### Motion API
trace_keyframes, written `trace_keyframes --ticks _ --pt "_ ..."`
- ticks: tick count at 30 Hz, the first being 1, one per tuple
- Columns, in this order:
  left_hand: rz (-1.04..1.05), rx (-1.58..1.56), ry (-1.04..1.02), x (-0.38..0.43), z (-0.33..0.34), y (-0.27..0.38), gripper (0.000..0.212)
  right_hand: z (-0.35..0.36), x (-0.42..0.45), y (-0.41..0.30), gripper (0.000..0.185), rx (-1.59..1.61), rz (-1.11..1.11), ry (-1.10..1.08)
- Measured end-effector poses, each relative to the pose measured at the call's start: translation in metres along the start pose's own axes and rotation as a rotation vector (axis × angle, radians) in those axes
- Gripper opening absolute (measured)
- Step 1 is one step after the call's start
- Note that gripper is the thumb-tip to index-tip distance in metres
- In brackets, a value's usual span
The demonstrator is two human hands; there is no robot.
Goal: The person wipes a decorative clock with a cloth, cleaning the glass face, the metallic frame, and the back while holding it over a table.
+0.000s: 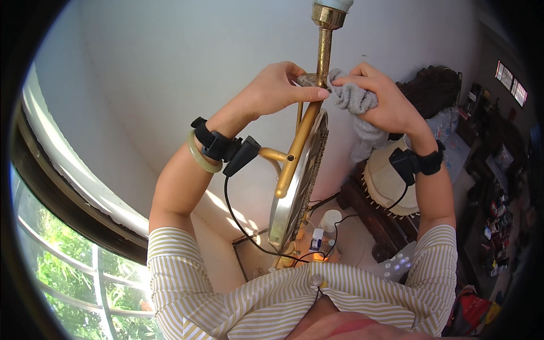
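In the head view, a brass-coloured fixture (301, 144) of metal tubes stands before me. Its upper post (324, 51) is speckled with dark spots and ends in a wide cup below a pale, partly cut-off piece. My left hand (282, 87) grips the fixture at the base of this post, thumb laid across the tube and fingertips partly hidden behind a small round part. Bunched in my right hand (382, 95) is a grey fuzzy cloth (352, 97), its edge against the right side of the post. Below hangs a silvery round rim (276, 221), seen nearly edge-on.
A fringed cream lampshade (382, 176) is below my right forearm, by dark wooden furniture (378, 216). A barred window (93, 272) lies at left. Black cables (238, 225) run from my wrist devices. A white cylindrical object (330, 220) sits lower down.
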State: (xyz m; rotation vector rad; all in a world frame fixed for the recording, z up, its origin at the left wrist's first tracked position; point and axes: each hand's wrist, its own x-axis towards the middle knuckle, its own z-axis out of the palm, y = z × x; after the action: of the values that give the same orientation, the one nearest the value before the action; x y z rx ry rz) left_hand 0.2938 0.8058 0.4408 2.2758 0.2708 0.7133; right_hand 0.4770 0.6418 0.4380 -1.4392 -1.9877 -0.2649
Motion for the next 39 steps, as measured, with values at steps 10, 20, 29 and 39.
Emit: trace_keyframes --ticks 10,20,29,39 --pt "0.027 -0.086 -0.082 0.012 -0.004 -0.008 0.079 0.004 -0.001 -0.008 0.046 0.0 -0.003 0.017" --pt "0.146 -0.125 -0.312 0.038 -0.021 -0.034 0.075 0.0 0.006 0.024 0.049 0.109 -0.031 -0.055" --pt "0.049 0.154 -0.099 0.008 0.0 -0.005 0.078 0.012 -0.003 0.01 0.047 0.044 -0.012 0.062" --pt "0.037 0.131 0.009 0.01 0.006 0.0 0.076 0.013 -0.002 0.005 0.046 0.018 -0.068 0.084"
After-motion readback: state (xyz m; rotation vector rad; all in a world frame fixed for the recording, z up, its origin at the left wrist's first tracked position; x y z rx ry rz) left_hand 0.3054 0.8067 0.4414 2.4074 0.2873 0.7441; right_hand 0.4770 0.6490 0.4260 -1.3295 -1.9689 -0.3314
